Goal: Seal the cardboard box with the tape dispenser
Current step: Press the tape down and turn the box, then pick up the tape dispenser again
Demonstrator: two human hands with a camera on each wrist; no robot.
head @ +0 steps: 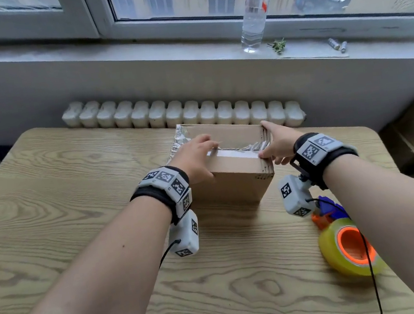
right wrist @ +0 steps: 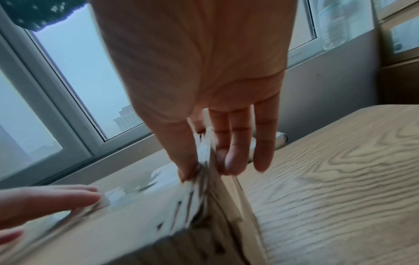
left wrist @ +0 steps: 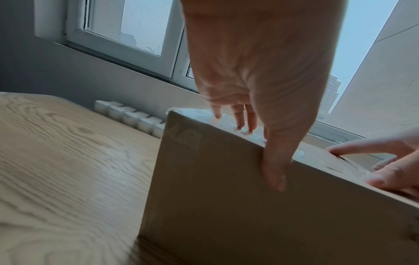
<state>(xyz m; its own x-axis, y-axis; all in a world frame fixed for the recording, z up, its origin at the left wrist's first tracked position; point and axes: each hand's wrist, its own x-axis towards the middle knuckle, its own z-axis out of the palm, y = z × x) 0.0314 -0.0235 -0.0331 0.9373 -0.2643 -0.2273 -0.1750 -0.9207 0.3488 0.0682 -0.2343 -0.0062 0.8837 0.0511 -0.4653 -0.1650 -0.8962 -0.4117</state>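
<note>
I see the cardboard box (head: 233, 179) standing on the wooden tabletop (head: 73, 203), toward its far edge near the white radiator (head: 183, 113), with both of my hands on it. My left hand (head: 195, 158) lies flat over the left part of the box top, fingers straight and close together along the strip of clear tape (head: 232, 154) on the middle seam; in the left wrist view the thumb (left wrist: 275, 170) hangs down over the near side wall while the fingertips (left wrist: 240, 123) touch the top. My right hand (head: 279, 143) is at the right end of the box: its thumb (right wrist: 181, 152) presses on the crinkled tape at the top right edge, and the other fingers (right wrist: 235, 152) reach down straight along the right side wall, so the hand is spread rather than curled. The tape looks wrinkled and shiny at that edge, and more crinkled tape shows on the far left corner. The tape dispenser (head: 348, 246), with its yellowish roll, orange hub and blue body, lies on the tabletop to the right of the box and nearer to me, under my right forearm, apart from the box and held by neither hand. On the windowsill (head: 131, 52) beyond stands a clear plastic bottle (head: 254, 7).
</note>
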